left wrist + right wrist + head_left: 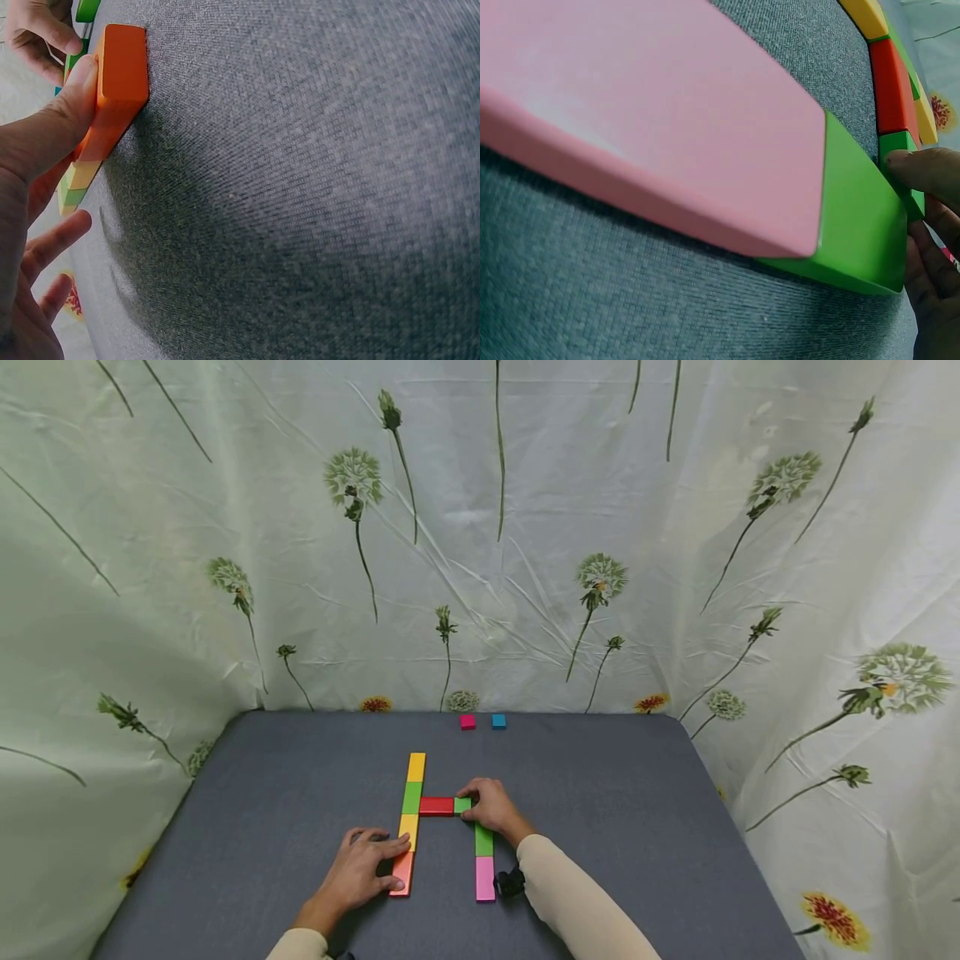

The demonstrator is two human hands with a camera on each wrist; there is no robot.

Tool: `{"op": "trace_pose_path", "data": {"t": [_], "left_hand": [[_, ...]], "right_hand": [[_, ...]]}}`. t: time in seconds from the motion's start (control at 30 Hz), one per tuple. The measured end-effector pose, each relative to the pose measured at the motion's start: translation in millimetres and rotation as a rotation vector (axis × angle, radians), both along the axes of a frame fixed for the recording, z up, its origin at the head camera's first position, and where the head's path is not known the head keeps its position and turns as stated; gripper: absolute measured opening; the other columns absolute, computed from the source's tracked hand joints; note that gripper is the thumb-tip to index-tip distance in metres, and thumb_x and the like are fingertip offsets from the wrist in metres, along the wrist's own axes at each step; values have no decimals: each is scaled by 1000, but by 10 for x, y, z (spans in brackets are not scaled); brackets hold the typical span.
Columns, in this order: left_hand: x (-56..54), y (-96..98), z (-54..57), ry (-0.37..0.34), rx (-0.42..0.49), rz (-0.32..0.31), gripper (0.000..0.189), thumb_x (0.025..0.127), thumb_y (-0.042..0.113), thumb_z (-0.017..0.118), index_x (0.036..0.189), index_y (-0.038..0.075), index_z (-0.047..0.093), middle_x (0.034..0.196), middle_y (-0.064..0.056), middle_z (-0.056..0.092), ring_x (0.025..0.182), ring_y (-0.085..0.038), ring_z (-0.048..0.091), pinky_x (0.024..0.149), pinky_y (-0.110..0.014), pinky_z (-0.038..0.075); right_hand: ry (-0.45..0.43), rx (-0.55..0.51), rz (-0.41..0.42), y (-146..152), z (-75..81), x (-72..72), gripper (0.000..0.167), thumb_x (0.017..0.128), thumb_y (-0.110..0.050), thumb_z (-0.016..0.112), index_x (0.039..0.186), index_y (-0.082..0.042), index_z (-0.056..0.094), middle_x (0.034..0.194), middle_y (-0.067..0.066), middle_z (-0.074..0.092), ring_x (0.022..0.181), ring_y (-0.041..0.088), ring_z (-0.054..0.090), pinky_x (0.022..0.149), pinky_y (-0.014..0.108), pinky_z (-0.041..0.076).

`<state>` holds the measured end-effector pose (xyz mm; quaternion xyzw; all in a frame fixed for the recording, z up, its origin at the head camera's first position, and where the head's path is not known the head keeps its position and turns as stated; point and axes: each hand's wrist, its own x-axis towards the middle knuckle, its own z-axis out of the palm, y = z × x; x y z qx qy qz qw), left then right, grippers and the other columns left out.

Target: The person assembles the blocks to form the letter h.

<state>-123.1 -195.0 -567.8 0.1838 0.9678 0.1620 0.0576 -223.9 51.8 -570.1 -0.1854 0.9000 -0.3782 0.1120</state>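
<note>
My right hand (pixel 491 806) pinches a small green block (pixel 462 806) between thumb and fingers, at the right end of a red block (pixel 437 807). The right wrist view shows this green block (pixel 896 142) meeting the red one. My left hand (pixel 360 868) rests against a straight column of blocks, its thumb on the orange block (pixel 402 874) and its index fingertip by the yellow block (pixel 408 832). Above these in the column lie a green block (pixel 412 797) and another yellow block (pixel 416 767). The red block reaches rightward from this column.
Below the right hand, a green block (pixel 484 839) and a pink block (pixel 485 878) lie end to end. A magenta block (pixel 467 722) and a blue block (pixel 498 722) sit at the far edge of the grey table (pixel 600 760). A flowered curtain (pixel 510 577) hangs behind.
</note>
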Motion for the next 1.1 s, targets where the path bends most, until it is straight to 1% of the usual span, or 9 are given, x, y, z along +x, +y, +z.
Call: {"op": "trace_pose_path", "data": {"t": [0.27, 0.5, 0.67, 0.83, 0.9, 0.97, 1.1], "left_hand": [[-9, 5, 32, -12, -2, 8, 62, 65, 37, 85, 122, 16, 69, 124, 3, 66, 116, -28, 53, 102, -58, 28], [-17, 12, 32, -34, -12, 22, 63, 66, 38, 84, 123, 17, 68, 125, 3, 65, 117, -28, 52, 103, -58, 27], [-24, 10, 24, -33, -6, 19, 62, 65, 37, 85, 122, 16, 68, 125, 3, 65, 117, -28, 52, 103, -58, 27], [-34, -1, 8, -28, -6, 11, 62, 66, 37, 84, 122, 16, 68, 125, 3, 65, 117, -28, 52, 103, -58, 27], [-32, -3, 9, -25, -2, 7, 62, 66, 37, 84, 122, 16, 68, 125, 3, 65, 117, -28, 53, 102, -57, 27], [-26, -3, 12, -24, -3, 1, 62, 66, 38, 84, 122, 16, 68, 125, 3, 65, 116, -28, 53, 102, -58, 28], [-14, 1, 27, -36, -5, -4, 63, 66, 39, 84, 122, 16, 68, 125, 2, 65, 116, -29, 53, 102, -59, 27]], "right_hand": [[-6, -12, 2, -1, -8, -10, 26, 75, -2, 79, 100, -5, 74, 96, 2, 67, 83, 13, 55, 73, 26, 47], [4, -11, 1, -3, -33, -17, 26, 76, -2, 79, 101, -5, 74, 96, 2, 67, 83, 12, 55, 72, 27, 47], [-2, -17, 5, -1, -39, -26, 27, 75, -3, 80, 102, -6, 74, 96, 2, 66, 82, 12, 54, 72, 26, 46], [-30, -66, 31, 71, -15, -71, 34, 75, -7, 82, 107, -4, 71, 100, 5, 65, 88, 17, 58, 77, 30, 50], [-32, -86, 13, 126, 6, -99, 36, 75, -9, 82, 109, -3, 70, 102, 7, 65, 93, 20, 60, 81, 33, 50], [-28, -100, -34, 189, 29, -134, 38, 76, -10, 81, 111, -2, 69, 104, 8, 65, 96, 23, 60, 84, 37, 50], [-9, -153, -175, 307, 38, -245, 35, 78, -9, 80, 110, -1, 69, 103, 11, 66, 96, 26, 59, 85, 42, 49]]}}
